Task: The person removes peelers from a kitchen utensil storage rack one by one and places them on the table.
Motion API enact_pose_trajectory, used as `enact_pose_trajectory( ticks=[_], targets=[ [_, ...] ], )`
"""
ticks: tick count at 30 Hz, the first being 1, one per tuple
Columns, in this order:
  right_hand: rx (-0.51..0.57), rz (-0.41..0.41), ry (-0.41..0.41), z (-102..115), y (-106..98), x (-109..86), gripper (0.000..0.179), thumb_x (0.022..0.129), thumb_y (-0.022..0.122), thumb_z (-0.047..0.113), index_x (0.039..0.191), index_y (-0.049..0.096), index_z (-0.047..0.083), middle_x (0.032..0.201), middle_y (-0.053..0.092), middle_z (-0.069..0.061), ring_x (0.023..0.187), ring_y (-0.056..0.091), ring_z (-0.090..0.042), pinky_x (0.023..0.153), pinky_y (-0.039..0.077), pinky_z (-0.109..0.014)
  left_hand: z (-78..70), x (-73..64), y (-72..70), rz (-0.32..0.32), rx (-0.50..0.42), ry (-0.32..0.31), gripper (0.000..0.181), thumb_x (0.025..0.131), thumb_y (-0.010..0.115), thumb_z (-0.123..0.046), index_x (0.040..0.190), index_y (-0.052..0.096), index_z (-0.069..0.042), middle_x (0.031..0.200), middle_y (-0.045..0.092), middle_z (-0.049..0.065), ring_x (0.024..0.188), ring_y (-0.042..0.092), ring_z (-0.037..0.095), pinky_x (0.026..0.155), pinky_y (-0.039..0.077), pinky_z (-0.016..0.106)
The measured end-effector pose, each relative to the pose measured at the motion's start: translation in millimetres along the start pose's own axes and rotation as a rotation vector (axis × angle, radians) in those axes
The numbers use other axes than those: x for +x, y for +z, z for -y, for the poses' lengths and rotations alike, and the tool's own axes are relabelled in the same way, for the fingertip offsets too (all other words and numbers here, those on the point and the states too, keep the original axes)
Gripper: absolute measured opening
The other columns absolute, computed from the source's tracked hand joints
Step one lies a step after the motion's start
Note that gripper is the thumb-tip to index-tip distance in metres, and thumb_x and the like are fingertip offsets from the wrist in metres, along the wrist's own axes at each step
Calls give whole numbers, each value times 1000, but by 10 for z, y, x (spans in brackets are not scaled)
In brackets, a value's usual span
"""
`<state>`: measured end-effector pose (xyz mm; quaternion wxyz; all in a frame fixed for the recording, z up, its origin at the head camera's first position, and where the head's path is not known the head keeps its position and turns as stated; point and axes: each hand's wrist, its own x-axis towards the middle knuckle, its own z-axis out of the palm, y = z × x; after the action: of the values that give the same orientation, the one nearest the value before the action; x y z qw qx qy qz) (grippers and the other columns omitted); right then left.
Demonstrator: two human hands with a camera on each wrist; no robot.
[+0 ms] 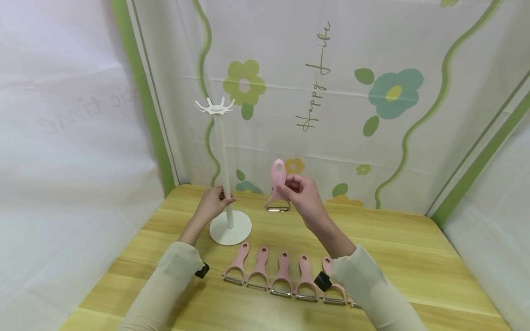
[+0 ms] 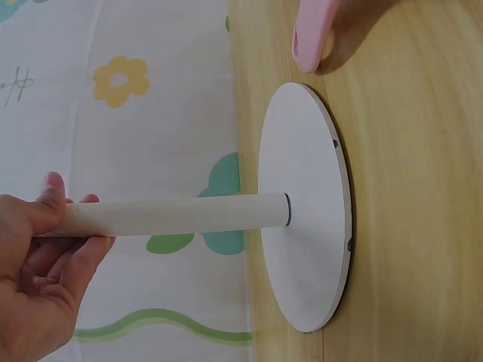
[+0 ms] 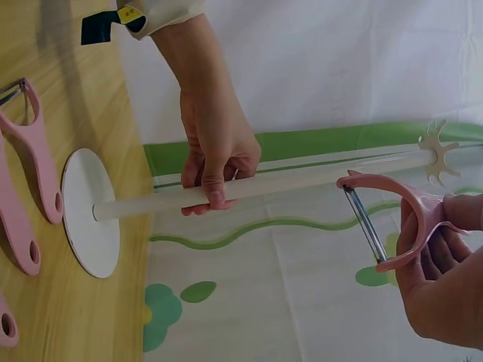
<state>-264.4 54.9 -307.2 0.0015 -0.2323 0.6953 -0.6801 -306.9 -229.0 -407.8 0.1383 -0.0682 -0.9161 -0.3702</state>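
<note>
A white stand (image 1: 224, 156) rises from a round base (image 2: 302, 264) on the wooden table, with a ring of upturned hooks (image 1: 215, 108) at its top. My left hand (image 1: 210, 202) grips the pole low down, thumb and fingers around it. To the right of the pole, my right hand (image 1: 304, 195) pinches a pink peeler (image 1: 279, 172) by its handle in the air, blade end down and the holed handle end up. The right wrist view shows the peeler's metal blade (image 3: 365, 225) apart from the pole.
Several more pink peelers (image 1: 283, 273) lie in a row on the table (image 1: 248, 312) in front of the base, handles pointing away. The right sleeve (image 1: 368, 276) partly covers the row's right end. A printed curtain (image 1: 281, 69) hangs behind, with cloth walls at both sides.
</note>
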Motion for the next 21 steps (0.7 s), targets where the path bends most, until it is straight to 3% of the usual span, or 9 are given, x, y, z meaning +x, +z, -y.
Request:
enact_pose_trajectory(
  ticks=[21],
  targets=[
    [-11,-41,97,-267,-367,-321,18,97,61,3,107,58,-12,88,69,6,82,67,-5,71,56,-17,-26,-13,-13,2,1,0,14,92,72,-18,94,70,-4,95,75,14,91,73,30,79,60,44]
  ],
)
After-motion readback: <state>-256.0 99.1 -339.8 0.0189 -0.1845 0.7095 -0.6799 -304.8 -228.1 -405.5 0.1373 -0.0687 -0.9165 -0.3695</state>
